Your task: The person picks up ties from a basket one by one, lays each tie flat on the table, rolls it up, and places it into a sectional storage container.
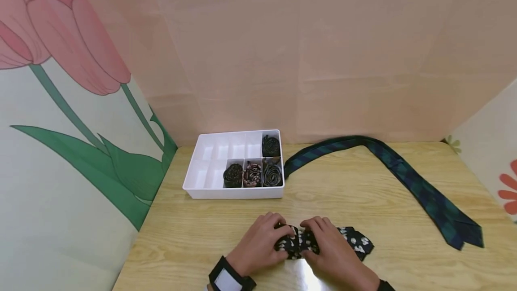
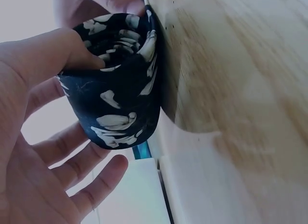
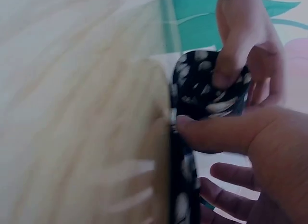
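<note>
A black necktie with white floral print (image 1: 357, 241) lies on the table in the head view, its left part wound into a roll (image 2: 113, 108). My left hand (image 1: 264, 242) holds that roll on its edge; in the left wrist view the thumb presses into the coil's rim, with the fingers on the outer side. Close beside it, my right hand (image 1: 330, 251) grips the tie where the roll meets the flat length, thumb (image 3: 192, 132) on one edge and fingers across on the other. The tie's wide end sticks out to the right from under this hand.
Behind the hands stands a white divided tray (image 1: 234, 194) with several rolled dark ties (image 1: 272, 175) in its right compartments. A navy and green tie (image 1: 404, 176) lies unrolled in a bend on the right, one end at the tray. A pink backdrop (image 1: 323, 57) rises behind the table.
</note>
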A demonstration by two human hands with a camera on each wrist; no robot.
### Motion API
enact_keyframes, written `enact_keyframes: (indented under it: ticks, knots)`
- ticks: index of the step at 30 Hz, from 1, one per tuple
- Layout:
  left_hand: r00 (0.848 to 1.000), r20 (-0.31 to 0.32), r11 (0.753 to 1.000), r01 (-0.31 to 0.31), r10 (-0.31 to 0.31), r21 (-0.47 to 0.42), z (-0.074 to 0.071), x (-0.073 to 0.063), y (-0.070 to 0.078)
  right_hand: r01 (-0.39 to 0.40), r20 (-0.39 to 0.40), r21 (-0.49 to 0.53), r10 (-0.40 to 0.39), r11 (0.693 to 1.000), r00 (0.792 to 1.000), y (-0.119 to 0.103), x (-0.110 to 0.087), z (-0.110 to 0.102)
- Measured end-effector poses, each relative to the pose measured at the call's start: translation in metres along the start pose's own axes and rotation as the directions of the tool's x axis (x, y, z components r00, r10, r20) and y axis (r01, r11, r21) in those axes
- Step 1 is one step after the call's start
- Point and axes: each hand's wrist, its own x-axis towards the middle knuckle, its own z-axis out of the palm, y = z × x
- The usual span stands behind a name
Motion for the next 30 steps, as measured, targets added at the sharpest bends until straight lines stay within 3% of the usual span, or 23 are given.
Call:
enact_keyframes:
  ticks: [4,11,17,20,25,30]
  knots:
    - [1.0,-0.008,0.999,-0.023,0.023,0.027,0.002,0.004,0.003,0.07,-0.037,0.018,-0.069,0.997,0.997,-0.005,0.0,0.0]
    - [1.0,0.017,1.0,-0.016,0.016,0.009,0.007,0.006,0.005,-0.017,-0.046,0.02,0.018,1.0,0.999,-0.006,0.002,0.003]
    - [0.999,0.001,0.999,-0.041,0.041,0.014,0.006,0.007,0.006,-0.002,-0.032,0.061,0.004,0.998,0.999,-0.011,0.002,0.0]
    - [0.998,-0.005,0.997,-0.069,0.07,0.015,0.006,0.007,0.007,-0.015,-0.032,0.043,0.016,0.999,0.999,-0.012,0.0,0.0]
    - [0.998,-0.007,0.998,-0.059,0.059,0.014,0.006,0.006,0.008,0.041,-0.038,0.027,-0.04,0.999,0.998,-0.012,-0.001,-0.002]
    - [0.997,0.001,0.997,-0.081,0.081,0.009,0.005,0.007,0.009,0.028,-0.026,0.023,-0.027,0.999,0.999,-0.009,-0.002,-0.002]
